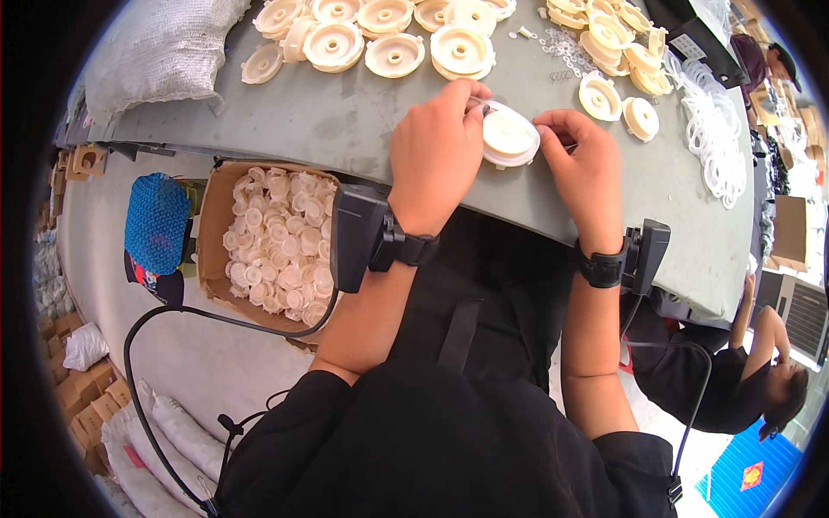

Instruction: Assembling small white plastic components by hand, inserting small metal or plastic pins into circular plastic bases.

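Note:
Between my hands, at the table's near edge, is a round white plastic part (509,138) with a pale rim around a cream middle. My left hand (439,154) is closed on its left side, thumb and forefinger pressed at the rim beside a small dark spot. My right hand (583,164) pinches the rim's right side between thumb and bent fingers. Whether a separate white ring lies around the part cannot be made out. Just beyond, two cream discs (599,96) lie on the grey table (363,129).
Cream plastic wheels (395,55) and another pile of cream parts (609,39) cover the far table. White rings (712,142) lie right, small clear washers (566,52) between the piles. A white woven sack (168,60) stands left. Below is a carton (216,259) of translucent caps; a person (725,371) sits right.

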The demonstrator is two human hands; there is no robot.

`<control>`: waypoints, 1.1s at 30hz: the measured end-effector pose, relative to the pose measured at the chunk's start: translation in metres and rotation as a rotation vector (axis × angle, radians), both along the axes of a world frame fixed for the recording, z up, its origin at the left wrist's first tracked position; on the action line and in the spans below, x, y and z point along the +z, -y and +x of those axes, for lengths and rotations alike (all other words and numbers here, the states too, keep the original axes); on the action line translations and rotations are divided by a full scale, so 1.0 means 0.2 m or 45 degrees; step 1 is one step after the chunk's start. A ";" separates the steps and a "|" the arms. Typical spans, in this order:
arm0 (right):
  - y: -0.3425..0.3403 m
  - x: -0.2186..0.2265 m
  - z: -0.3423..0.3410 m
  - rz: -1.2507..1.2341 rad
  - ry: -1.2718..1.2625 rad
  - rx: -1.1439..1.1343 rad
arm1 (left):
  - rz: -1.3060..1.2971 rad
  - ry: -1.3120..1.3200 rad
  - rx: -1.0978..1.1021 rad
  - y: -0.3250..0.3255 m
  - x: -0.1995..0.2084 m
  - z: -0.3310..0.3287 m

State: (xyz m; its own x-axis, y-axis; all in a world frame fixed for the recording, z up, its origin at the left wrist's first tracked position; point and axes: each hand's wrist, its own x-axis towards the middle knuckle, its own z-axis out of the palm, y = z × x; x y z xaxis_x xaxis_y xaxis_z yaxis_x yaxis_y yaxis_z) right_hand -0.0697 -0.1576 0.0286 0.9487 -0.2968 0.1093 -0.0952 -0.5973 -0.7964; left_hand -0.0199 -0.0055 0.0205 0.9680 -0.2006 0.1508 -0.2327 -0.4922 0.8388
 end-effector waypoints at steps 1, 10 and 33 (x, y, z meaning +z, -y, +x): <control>0.00 0.00 0.00 0.002 -0.001 -0.001 | -0.031 -0.014 0.001 0.00 0.00 0.01; 0.04 -0.04 -0.02 0.439 0.035 0.107 | -0.019 -0.043 -0.054 -0.02 0.00 -0.02; 0.03 -0.01 0.01 0.097 -0.089 0.072 | 0.194 -0.015 -0.250 -0.04 0.03 0.03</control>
State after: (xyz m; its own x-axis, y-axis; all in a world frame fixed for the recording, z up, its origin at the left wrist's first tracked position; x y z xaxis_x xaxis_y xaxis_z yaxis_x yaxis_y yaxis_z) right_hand -0.0686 -0.1640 0.0271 0.9687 -0.2472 0.0216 -0.1195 -0.5413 -0.8323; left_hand -0.0132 0.0033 0.0256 0.9098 -0.4044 0.0930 -0.3267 -0.5597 0.7616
